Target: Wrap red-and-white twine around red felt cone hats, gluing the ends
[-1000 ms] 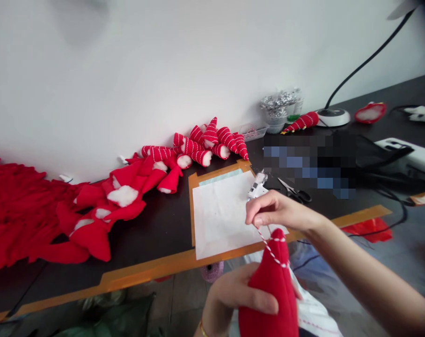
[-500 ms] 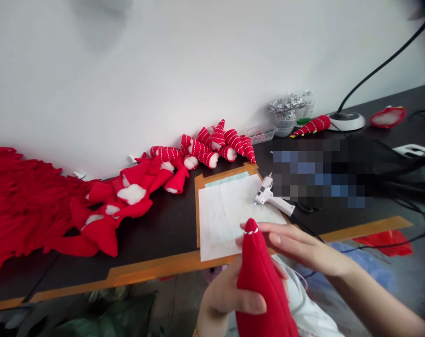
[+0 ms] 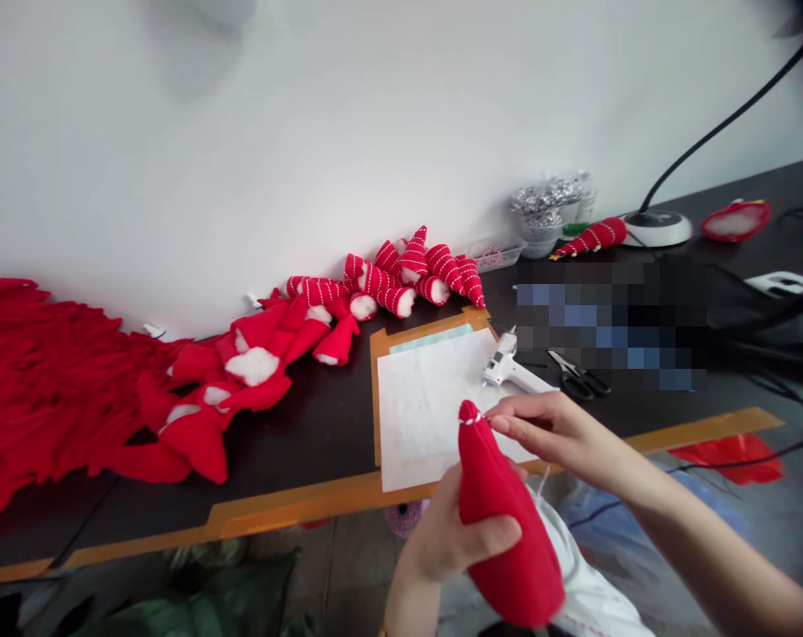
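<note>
A stuffed red felt cone (image 3: 500, 522) stands tip-up just in front of the table edge, with my left hand (image 3: 451, 540) wrapped round its lower part. A turn of red-and-white twine (image 3: 469, 419) circles its tip. My right hand (image 3: 551, 429) pinches the twine right beside the tip, fingers pressed together. A thin strand hangs down from that hand behind the cone.
White paper (image 3: 434, 398) lies on an orange-edged mat with a white glue gun (image 3: 511, 372) and scissors (image 3: 580, 379) at its right. Red cones, plain (image 3: 242, 380) and twine-wrapped (image 3: 408, 274), lie along the wall. Red felt (image 3: 36, 380) is heaped at left. Cables and a lamp base (image 3: 657, 228) sit at right.
The twine that ran slack from my raised right hand to the cone now sits tight round the tip. My right hand has come down to the tip; the cone has tilted slightly.
</note>
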{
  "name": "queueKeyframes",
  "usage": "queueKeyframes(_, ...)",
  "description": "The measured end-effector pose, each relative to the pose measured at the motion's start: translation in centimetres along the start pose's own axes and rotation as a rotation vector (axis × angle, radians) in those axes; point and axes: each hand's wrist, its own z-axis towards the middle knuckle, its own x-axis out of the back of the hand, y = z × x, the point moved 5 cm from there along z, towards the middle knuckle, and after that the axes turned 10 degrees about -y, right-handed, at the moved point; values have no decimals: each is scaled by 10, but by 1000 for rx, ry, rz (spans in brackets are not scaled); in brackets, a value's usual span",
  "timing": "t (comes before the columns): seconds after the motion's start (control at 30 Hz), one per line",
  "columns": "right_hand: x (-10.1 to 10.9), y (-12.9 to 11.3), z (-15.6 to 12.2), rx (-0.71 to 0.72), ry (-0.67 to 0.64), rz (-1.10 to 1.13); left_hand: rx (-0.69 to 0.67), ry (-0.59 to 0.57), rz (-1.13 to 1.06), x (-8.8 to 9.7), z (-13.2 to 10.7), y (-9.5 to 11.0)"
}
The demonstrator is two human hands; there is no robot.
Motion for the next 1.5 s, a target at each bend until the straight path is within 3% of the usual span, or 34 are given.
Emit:
queueKeyframes(0.13, -7, 8, -1, -43, -27, 89, 3, 18, 134, 1, 4, 1)
queueKeyframes(0.23, -9, 16, -1, -109, -60, 205, 30, -50, 197, 0, 3, 2)
queueKeyframes(0.37, -8, 16, 0, -76, -71, 194, 74, -208, 292, -8, 1, 9)
queueKeyframes(0.43, -10, 16, 1, -85, -128, 234, 97, -287, 287, -14, 2, 14)
queueKeyframes(0.6, -21, 6, 1, -88, -384, 335, 123, -348, 409, -19, 6, 27)
queueKeyframes(0.73, -22, 5, -1, -89, -372, 472, 72, -343, 485, -16, 3, 32)
queueKeyframes(0.87, -19, 16, -1, -106, -255, 487, 41, -179, 409, -6, 0, 23)
queueKeyframes(0.93, -10, 20, 1, -107, -94, 330, 6, 65, 345, 4, 5, 15)
queueKeyframes(1.03, 7, 17, 1, -61, 244, -27, -156, 512, 303, 16, 18, 7)
queueKeyframes(1.1, 5, 13, 2, -45, 320, -154, -220, 678, 250, 17, 31, -3)
queueKeyframes(1.27, -27, 18, 5, -36, 291, -187, -256, 728, 89, 17, 56, -34)
queueKeyframes(1.37, -35, 25, 8, -10, 308, -220, -232, 730, -38, 18, 53, -51)
queueKeyframes(1.5, -31, 43, 16, -22, 258, -210, -304, 613, -259, 20, 40, -59)
